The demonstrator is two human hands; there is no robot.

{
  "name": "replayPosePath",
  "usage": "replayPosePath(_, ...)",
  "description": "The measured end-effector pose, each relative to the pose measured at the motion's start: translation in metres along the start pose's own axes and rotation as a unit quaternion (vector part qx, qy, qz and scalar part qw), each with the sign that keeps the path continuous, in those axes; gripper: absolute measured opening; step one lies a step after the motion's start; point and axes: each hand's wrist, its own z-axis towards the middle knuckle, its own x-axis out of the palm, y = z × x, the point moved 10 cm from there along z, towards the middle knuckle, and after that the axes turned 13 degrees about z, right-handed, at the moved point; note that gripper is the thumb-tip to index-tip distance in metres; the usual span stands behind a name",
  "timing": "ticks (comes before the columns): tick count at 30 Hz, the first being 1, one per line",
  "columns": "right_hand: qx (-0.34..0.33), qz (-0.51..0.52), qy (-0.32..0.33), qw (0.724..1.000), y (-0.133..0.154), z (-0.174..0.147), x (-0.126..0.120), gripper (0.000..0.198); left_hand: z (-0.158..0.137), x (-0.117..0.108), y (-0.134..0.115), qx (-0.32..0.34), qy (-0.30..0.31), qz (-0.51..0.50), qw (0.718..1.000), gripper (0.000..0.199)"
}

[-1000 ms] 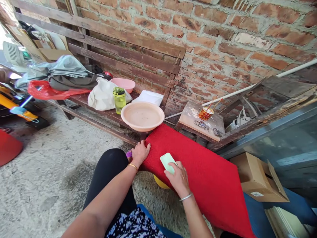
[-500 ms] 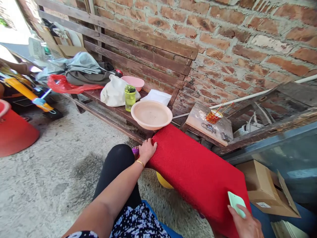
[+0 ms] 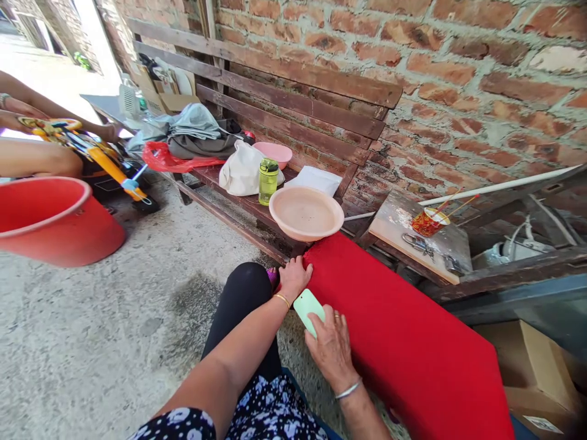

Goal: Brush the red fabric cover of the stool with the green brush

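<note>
A long red cloth (image 3: 403,318) lies stretched over a bench-like surface. My left hand (image 3: 295,276) grips the cloth's near left corner, fingers bent over its edge. In my right hand (image 3: 331,342) is a mint-green scrub brush (image 3: 310,310), flat back up with a small hole at one end; its underside is hidden. The brush is beside my left wrist, along the cloth's near edge; I cannot tell whether it touches the cloth. Just beyond my left hand, a pale pink basin (image 3: 306,211) stands at the end of a wooden bench (image 3: 229,208).
On the bench are a green bottle (image 3: 268,181), a white bag (image 3: 241,170) and a pink bowl (image 3: 279,154). A red tub (image 3: 59,226) stands left, near another person's legs (image 3: 41,156). Right are a paper cup (image 3: 428,222) on a board and a cardboard box (image 3: 532,366).
My right hand has carried the brush from the cloth's far right end leftwards to beside my left wrist. My left hand stays at the cloth's corner. The view has turned left.
</note>
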Motion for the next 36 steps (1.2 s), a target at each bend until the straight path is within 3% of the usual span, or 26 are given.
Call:
replayPosePath(4, -0.011, -0.046, 0.016, 0.999, -0.012, -0.013, 0.011, 0.03, -0.001, -0.002, 0.0, -0.002, 0.0, 0.005, 1.0, 0.05)
replayPosePath(9, 0.008, -0.045, -0.029, 0.999, -0.071, -0.081, 0.006, 0.036, -0.002, -0.002, -0.001, -0.003, 0.007, 0.001, 1.0, 0.05)
replayPosePath(12, 0.047, -0.002, -0.061, 0.997, -0.112, -0.127, 0.0, 0.03, -0.001, -0.001, -0.001, 0.0, 0.007, -0.002, 1.0, 0.05)
replayPosePath(15, 0.113, 0.045, -0.094, 0.988, -0.14, -0.148, -0.011, 0.028, 0.0, 0.001, 0.001, -0.001, 0.006, 0.002, 1.0, 0.051)
replayPosePath(19, 0.157, 0.101, -0.119, 0.975, -0.131, -0.112, -0.029, 0.027, 0.001, 0.003, 0.002, 0.002, 0.012, 0.007, 1.0, 0.053)
replayPosePath(25, 0.145, 0.112, -0.048, 0.982, -0.076, -0.011, -0.025, 0.03, 0.002, 0.004, 0.002, 0.008, 0.013, 0.013, 1.0, 0.055)
replayPosePath(28, 0.152, 0.092, -0.03, 0.984, -0.076, 0.001, -0.023, 0.032, 0.003, 0.004, 0.002, 0.008, 0.01, 0.017, 1.0, 0.055)
replayPosePath(32, 0.204, 0.091, -0.04, 0.974, -0.128, -0.043, -0.032, 0.034, 0.003, 0.004, 0.002, 0.009, 0.01, 0.015, 1.0, 0.054)
replayPosePath(36, 0.31, 0.119, -0.077, 0.94, -0.216, -0.142, -0.049, 0.04, 0.003, 0.005, 0.002, 0.012, 0.014, 0.011, 1.0, 0.056)
